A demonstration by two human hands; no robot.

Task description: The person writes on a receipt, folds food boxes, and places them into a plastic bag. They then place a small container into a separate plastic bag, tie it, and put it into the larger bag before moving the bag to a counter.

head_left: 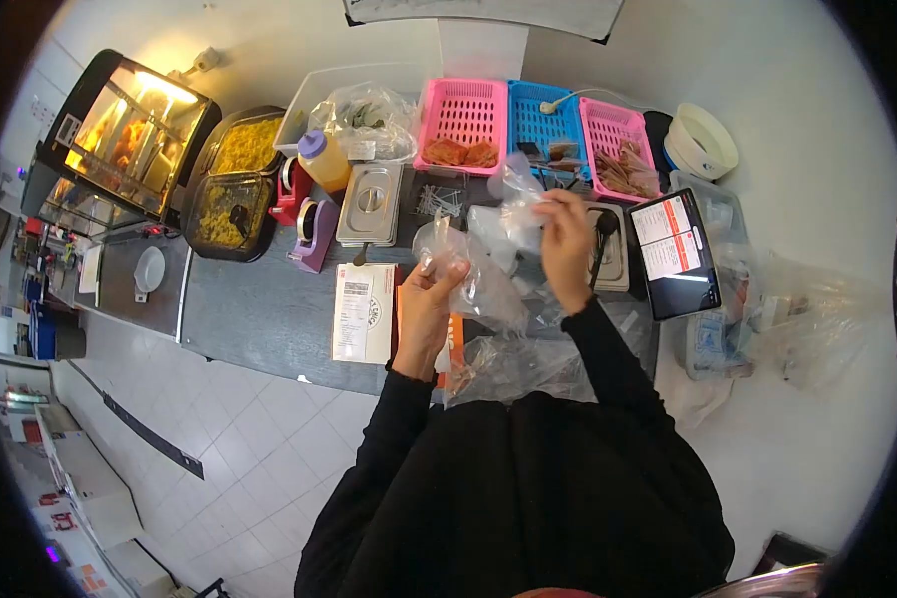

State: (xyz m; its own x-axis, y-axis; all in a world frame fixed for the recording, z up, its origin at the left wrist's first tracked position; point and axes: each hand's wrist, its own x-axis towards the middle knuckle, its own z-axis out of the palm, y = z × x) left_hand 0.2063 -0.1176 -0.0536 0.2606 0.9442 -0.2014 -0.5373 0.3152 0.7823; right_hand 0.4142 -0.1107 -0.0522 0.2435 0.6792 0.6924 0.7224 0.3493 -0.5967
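Both my hands are raised over a grey counter (259, 309) and hold clear plastic bags. My left hand (427, 311) grips the lower edge of a clear plastic bag (473, 274) that hangs between the hands. My right hand (565, 249) pinches the top of the plastic near a bunched clear bag (513, 204). More crumpled clear bags (513, 364) lie on the counter just below my hands. Black sleeves cover both arms.
Pink baskets (461, 110) (613, 130) and a blue basket (540, 120) stand at the back. A lidded steel pan (370, 202), tape dispenser (314, 234), yellow bottle (324, 159), food trays (231, 204), warming cabinet (130, 135), tablet (675, 254) and a paper packet (364, 312) surround my hands.
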